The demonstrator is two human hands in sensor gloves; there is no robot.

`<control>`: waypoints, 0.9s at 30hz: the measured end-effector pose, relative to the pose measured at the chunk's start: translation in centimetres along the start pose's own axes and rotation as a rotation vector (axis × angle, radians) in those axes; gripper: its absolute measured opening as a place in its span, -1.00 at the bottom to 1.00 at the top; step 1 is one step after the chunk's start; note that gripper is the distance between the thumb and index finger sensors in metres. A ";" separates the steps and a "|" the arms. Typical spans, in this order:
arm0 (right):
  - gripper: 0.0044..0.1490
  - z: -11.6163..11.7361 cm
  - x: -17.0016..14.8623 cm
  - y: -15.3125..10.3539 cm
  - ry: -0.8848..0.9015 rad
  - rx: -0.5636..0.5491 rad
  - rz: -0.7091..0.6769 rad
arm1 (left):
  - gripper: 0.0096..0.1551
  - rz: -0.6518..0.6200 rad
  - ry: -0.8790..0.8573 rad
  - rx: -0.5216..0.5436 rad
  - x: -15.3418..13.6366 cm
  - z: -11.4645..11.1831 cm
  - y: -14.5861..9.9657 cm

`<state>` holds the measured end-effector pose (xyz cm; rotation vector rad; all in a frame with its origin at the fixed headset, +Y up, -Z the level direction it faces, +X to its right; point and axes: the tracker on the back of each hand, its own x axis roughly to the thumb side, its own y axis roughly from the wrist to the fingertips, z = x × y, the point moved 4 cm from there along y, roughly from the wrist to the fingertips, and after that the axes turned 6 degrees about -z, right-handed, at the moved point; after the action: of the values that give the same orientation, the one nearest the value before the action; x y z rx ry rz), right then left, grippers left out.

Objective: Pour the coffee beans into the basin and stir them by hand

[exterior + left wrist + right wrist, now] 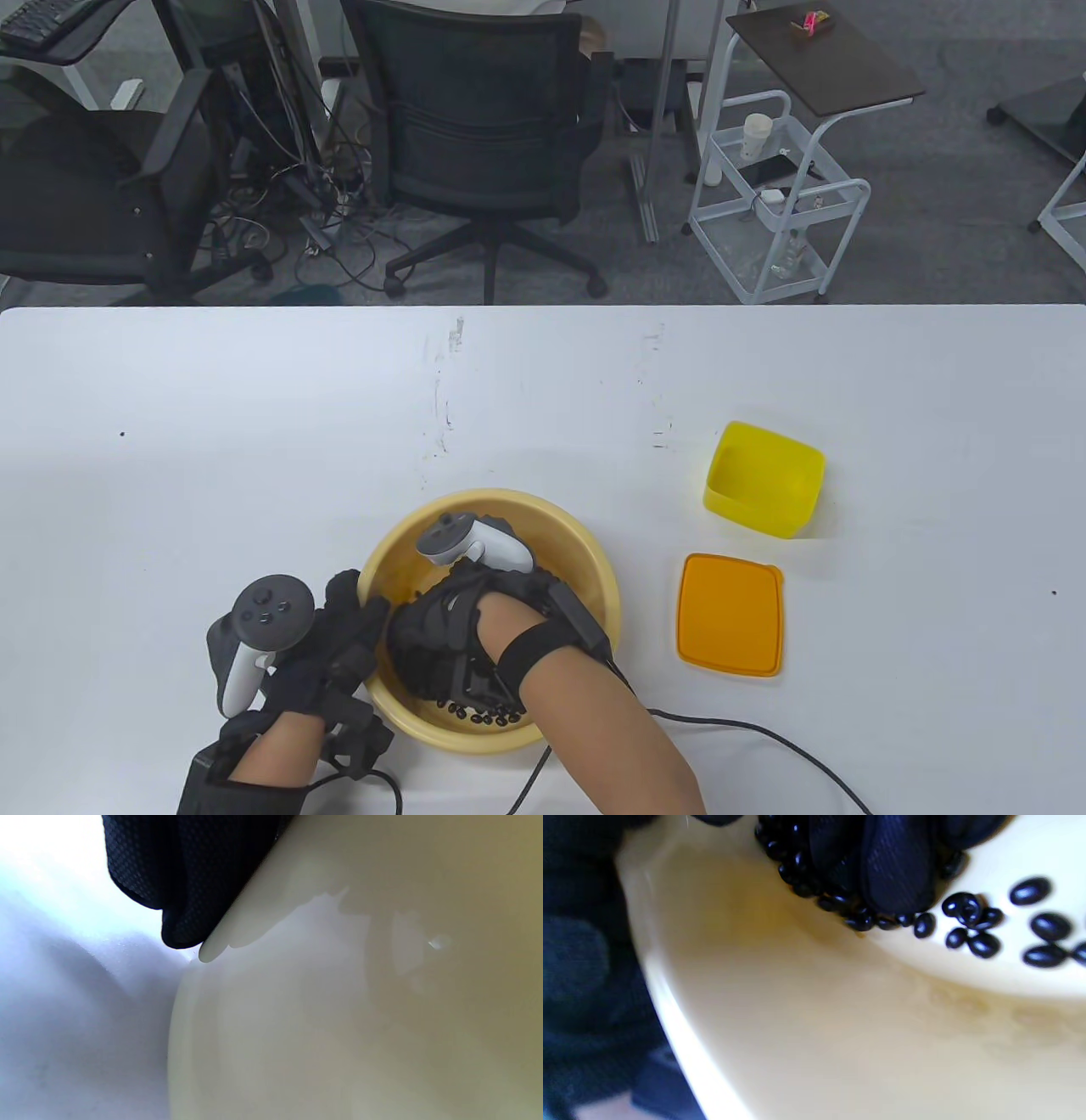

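Observation:
A pale yellow basin (509, 501) stands on the white table near its front edge. Dark coffee beans (479, 717) lie on the basin's floor. My right hand (433, 637) reaches down inside the basin, and its gloved fingers (895, 870) dip into a heap of beans (984, 938) without closing on them. My left hand (352, 624) grips the basin's left rim, thumb over the edge. In the left wrist view its fingers (182, 878) lie against the basin's outer wall (339, 1005). Most of the beans are hidden under my right hand.
An empty yellow container (764, 480) stands to the right of the basin, and its orange lid (730, 613) lies flat in front of it. Glove cables (764, 739) trail across the table's front right. Office chairs and a cart stand beyond the far edge.

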<state>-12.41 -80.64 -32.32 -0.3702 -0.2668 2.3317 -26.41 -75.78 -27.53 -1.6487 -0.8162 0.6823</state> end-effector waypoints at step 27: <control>-0.15 -5.1 -3.0 -5.2 -0.615 -0.301 0.586 | -0.34 0.013 -0.011 0.008 -0.1 0.0 0.0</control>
<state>-5.31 -78.71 -34.98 0.1745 -0.9150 2.9449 -26.46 -75.90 -27.49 -1.6460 -0.8104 0.7039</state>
